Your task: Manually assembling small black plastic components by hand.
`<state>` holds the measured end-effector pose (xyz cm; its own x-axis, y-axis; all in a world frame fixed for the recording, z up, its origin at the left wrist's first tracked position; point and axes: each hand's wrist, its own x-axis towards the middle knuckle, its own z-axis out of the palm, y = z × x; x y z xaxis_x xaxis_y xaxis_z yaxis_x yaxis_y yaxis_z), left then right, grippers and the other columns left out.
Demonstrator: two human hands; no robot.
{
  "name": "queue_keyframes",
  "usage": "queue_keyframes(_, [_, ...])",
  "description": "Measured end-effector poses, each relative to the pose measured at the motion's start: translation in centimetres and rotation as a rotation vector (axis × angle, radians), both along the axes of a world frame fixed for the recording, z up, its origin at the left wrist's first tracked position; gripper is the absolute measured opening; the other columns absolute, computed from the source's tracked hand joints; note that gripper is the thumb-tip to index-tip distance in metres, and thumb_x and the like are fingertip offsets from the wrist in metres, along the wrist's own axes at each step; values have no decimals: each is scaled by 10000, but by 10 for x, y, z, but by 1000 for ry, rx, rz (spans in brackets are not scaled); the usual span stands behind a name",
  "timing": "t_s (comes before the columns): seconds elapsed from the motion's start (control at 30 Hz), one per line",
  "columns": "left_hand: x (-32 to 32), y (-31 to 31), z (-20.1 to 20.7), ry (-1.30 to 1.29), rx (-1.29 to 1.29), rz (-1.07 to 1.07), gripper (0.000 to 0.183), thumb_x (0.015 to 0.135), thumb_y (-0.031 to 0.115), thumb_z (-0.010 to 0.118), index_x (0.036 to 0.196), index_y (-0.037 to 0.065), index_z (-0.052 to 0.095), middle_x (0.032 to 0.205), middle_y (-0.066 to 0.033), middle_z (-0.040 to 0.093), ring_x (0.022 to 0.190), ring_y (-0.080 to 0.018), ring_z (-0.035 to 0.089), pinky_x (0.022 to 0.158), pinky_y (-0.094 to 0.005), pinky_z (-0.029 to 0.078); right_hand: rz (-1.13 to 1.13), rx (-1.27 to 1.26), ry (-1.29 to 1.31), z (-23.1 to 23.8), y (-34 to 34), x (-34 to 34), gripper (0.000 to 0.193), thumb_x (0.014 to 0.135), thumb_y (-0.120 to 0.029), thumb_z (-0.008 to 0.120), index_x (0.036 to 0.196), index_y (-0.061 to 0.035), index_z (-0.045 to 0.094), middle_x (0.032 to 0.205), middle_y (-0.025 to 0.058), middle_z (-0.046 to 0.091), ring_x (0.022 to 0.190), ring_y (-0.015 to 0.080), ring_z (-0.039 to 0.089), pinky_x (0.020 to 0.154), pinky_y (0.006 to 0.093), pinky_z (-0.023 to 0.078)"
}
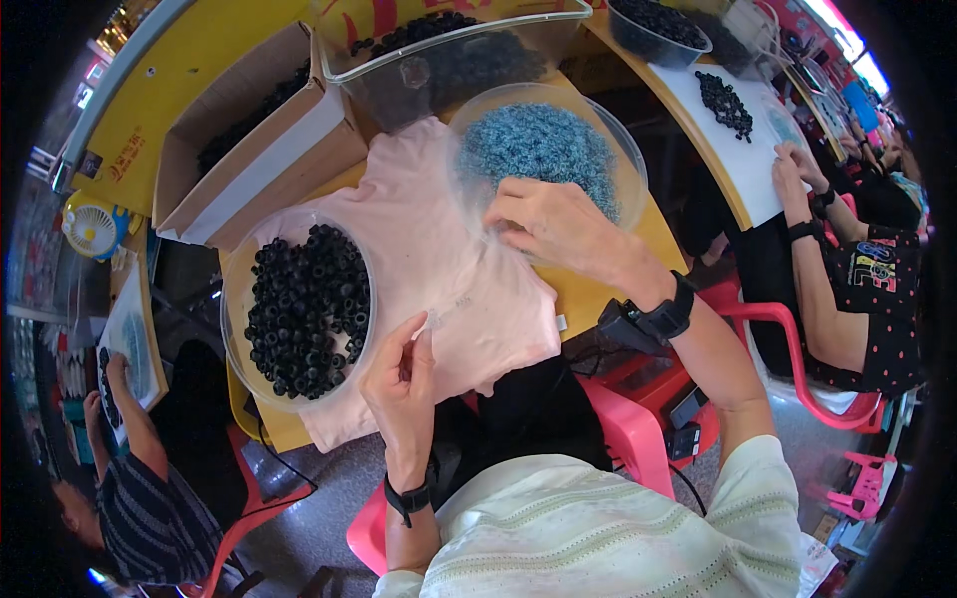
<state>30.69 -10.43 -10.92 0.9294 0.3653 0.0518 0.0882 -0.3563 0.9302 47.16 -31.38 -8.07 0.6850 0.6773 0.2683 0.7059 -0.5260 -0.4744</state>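
My left hand (401, 389) is closed in a pinch over the front of a pale pink cloth (419, 229). A tiny clear piece (434, 319) shows at its fingertips, too small to name. My right hand (563, 227) has its fingers curled together at the near side of a round clear tub (638, 189) full of small translucent blue pieces (538, 145). What those fingers hold, if anything, is hidden. Left of my left hand, a second round clear tub (231, 344) holds many black ring-shaped plastic parts (299, 309).
A cardboard box (264, 174) and a large clear bin (449, 75), both with black parts, stand at the back. Co-workers sit at tables on the right (837, 299) and left (150, 498). A small yellow fan (95, 227) stands at far left. Pink chairs (628, 434) surround me.
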Motion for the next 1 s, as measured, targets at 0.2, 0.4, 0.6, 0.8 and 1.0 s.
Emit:
queue_keyframes(0.2, [0, -1, 3, -22, -38, -12, 204, 938, 73, 648, 1128, 24, 702, 782, 23, 579, 664, -36, 494, 591, -188, 400, -92, 43, -8, -1, 1, 3, 145, 808, -107, 666, 931, -35, 638, 897, 104, 627, 788, 292, 648, 701, 361, 526])
queue_keyframes(0.4, [0, -3, 19, 97, -499, -115, 216, 983, 93, 588, 1161, 5, 671, 847, -21, 634, 715, -60, 570, 632, -197, 449, -3, 203, 141, 27, 15, -41, 168, 798, -82, 698, 942, -28, 630, 885, 78, 630, 679, 199, 603, 635, 328, 504])
queue_keyframes(0.6, [0, -9, 11, 25, -785, -147, 300, 976, 108, 604, 1235, -43, 593, 1062, -120, 698, 949, -156, 664, 831, -282, 525, 102, 293, 276, 8, 41, -79, 162, 803, -90, 688, 932, -36, 608, 863, 122, 619, 712, 263, 639, 637, 351, 525])
queue_keyframes(0.8, [-4, 1, -6, 13, -882, -80, 265, 930, 54, 657, 1174, -37, 612, 1063, -123, 700, 928, -150, 665, 840, -273, 522, 59, 360, 386, 3, 53, -89, 170, 823, -60, 683, 973, -10, 622, 884, 120, 626, 743, 237, 639, 644, 328, 516])
queue_keyframes(1.0, [-2, 3, -1, -26, -803, -125, 344, 935, 34, 628, 1258, -35, 529, 1053, -117, 690, 928, -147, 659, 843, -268, 517, 3, 469, 676, 3, 50, -87, 160, 902, -60, 649, 1038, 24, 652, 921, 124, 654, 789, 168, 648, 695, 277, 503])
